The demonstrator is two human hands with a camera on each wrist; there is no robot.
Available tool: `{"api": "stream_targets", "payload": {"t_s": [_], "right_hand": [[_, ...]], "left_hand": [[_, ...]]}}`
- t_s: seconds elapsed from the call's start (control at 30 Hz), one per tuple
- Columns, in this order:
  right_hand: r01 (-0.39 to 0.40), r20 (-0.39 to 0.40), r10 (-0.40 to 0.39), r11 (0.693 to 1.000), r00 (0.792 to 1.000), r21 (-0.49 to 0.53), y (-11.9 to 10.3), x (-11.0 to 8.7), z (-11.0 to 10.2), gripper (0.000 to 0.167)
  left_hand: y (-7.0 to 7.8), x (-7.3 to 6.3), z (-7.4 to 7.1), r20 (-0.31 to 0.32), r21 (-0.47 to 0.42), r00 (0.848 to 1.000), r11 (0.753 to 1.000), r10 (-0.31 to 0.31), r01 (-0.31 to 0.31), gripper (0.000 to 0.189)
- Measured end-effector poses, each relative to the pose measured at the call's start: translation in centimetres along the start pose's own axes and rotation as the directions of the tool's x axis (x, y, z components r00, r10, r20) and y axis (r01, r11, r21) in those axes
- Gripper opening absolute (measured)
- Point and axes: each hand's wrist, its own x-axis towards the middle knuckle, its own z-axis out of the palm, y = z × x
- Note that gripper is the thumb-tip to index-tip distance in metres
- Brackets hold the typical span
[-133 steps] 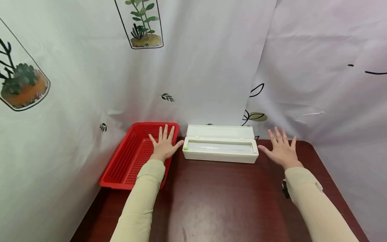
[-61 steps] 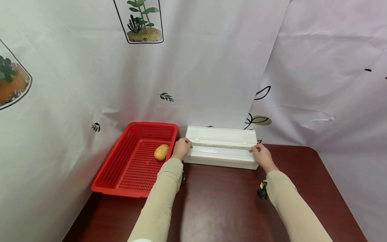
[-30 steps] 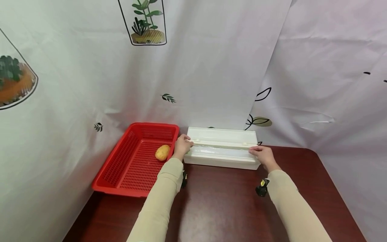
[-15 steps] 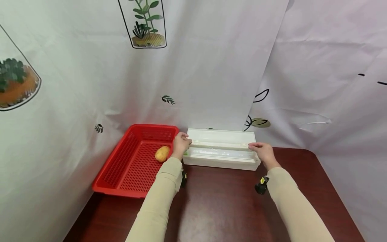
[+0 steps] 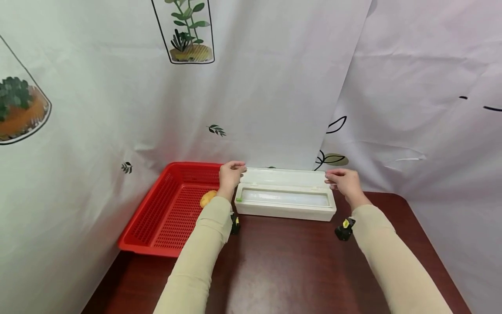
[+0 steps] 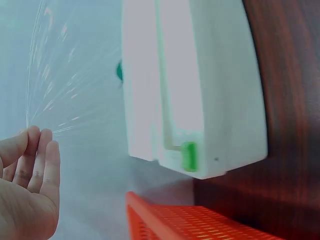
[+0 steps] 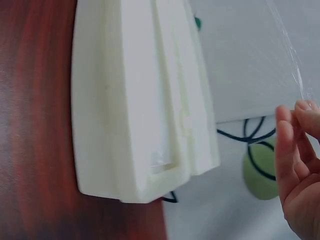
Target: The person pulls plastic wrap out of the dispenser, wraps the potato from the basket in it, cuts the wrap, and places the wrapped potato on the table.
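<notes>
Pinches clear wrap (image 6: 50, 65) between thumb and fingers of the left hand (image 5: 230, 176) and right hand (image 5: 345, 183), wide apart likely to stop bunching, with the white box (image 5: 286, 211) low between those fingers, open likely for easy pulling.

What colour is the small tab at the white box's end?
The tab is bright green, clearest in the left wrist view.

This looks like a curtained-off corner; whether it is in a home or a studio cannot be told. Printed cloth (image 5: 274, 96) hangs behind the fingers (image 5: 235, 164) and to their left and right, and a dark red table (image 5: 282, 266) lies below them.
</notes>
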Motion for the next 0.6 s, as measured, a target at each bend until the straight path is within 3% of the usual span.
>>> {"api": "stream_targets", "payload": {"t_s": [0.27, 0.6], "right_hand": [[0.083, -0.015, -0.084, 0.996, 0.996, -0.041, -2.6, 0.0, -0.6, 0.032], [0.171, -0.067, -0.171, 0.985, 0.983, -0.005, -5.5, -0.3, -1.4, 0.033]], "left_hand": [[2.5, 0.7, -0.4, -0.027, -0.083, 0.999, 0.996, 0.018, -0.02, 0.016], [5.6, 0.5, -1.0, -0.061, -0.157, 0.991, 0.98, 0.117, -0.125, 0.018]]}}
